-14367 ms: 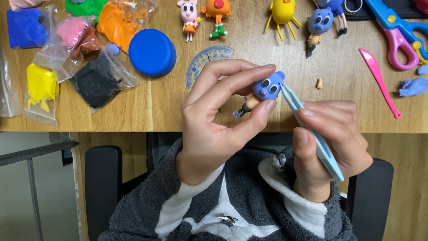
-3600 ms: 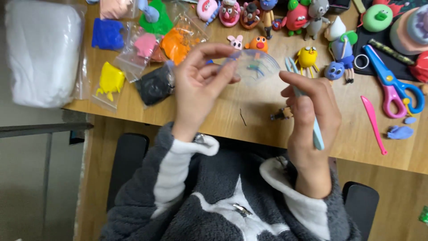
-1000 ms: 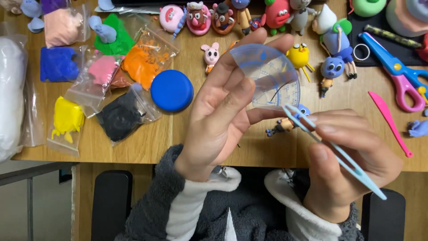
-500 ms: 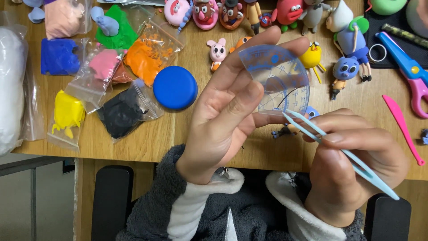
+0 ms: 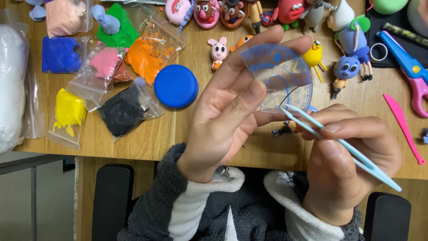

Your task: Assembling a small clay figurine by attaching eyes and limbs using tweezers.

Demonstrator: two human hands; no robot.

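Above the near edge of the wooden table point(image 5: 133, 143), a clear blue protractor point(image 5: 278, 78) is held up flat toward the camera, so that its face can be reached from the right. It is pinched by the left hand point(image 5: 232, 111), whose fingers point(image 5: 249, 96) are spread behind and along its curved rim and closed upon it. A thin dark strand, seemingly of clay, is seen lying across the protractor's face. One pair of pale blue tweezers point(image 5: 339, 143) is gripped in the right hand point(image 5: 352, 156), fingers curled narrowly round the shafts; the tips are brought to the protractor's straight lower edge, near the strand, though whether anything is nipped between them cannot be told. Below the protractor a small dark-legged figure point(image 5: 285, 130) is partly hidden on the table. To the left, one round blue lid point(image 5: 176, 86) is set beside bagged modelling clay: one bag each of black point(image 5: 122, 109), yellow point(image 5: 67, 111), pink point(image 5: 102, 64), orange point(image 5: 149, 53), blue point(image 5: 60, 53), green point(image 5: 118, 31) and peach point(image 5: 64, 18) is counted, seven in all, kept sealed and apart by colour. A large white bagged mass point(image 5: 11, 85) is placed at the far left. Along the far edge a row of small clay figures point(image 5: 249, 11) is stood, too crowded and cropped for an exact count; one pink mouse-like figure point(image 5: 218, 51), one yellow figure point(image 5: 314, 56) and one blue-headed figure point(image 5: 344, 73) are placed nearer. At the right, one pair of blue-and-pink scissors point(image 5: 408, 71) and one pink modelling knife point(image 5: 403, 127) are laid within reach.
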